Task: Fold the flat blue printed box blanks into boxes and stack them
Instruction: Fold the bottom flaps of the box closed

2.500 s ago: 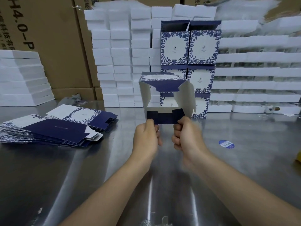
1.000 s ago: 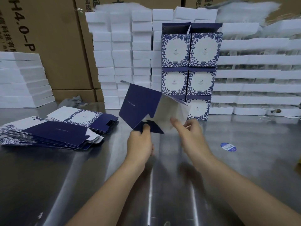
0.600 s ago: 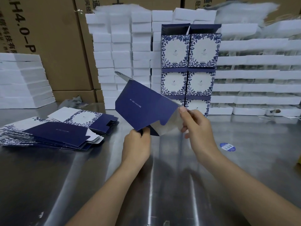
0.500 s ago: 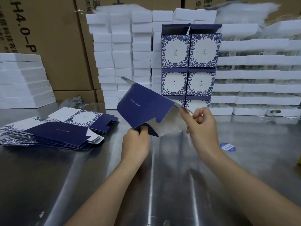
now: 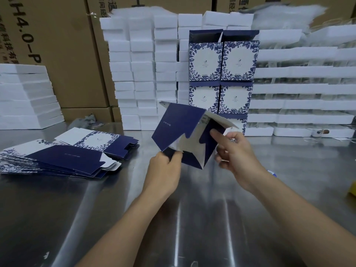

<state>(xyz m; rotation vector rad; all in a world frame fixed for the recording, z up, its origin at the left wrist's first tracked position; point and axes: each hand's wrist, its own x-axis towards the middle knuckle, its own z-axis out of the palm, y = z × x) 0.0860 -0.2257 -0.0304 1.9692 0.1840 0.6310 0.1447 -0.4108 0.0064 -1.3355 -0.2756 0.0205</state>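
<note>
A half-folded navy box blank (image 5: 178,128) hangs tilted above the steel table (image 5: 202,218), white inside showing between its bottom flaps. My left hand (image 5: 163,170) pinches its lower left corner. My right hand (image 5: 234,151) grips the right side, forefinger pressing on a navy bottom flap. A pile of flat blue printed blanks (image 5: 63,154) lies on the table at the left. Finished boxes (image 5: 221,74) with blue leaf borders stand stacked in two columns behind the held blank; the lowest ones are partly hidden.
White foam blocks (image 5: 142,74) are stacked along the back and at the far left (image 5: 27,97). Trays in rows (image 5: 300,97) fill the back right. Brown cartons (image 5: 63,51) form the wall behind. A round blue sticker (image 5: 272,172) lies right of my right wrist.
The blank has been turned from an open tube facing me to a tilted position, bottom towards me. My right hand shifted from the upper right edge onto a bottom flap, which has folded inward.
</note>
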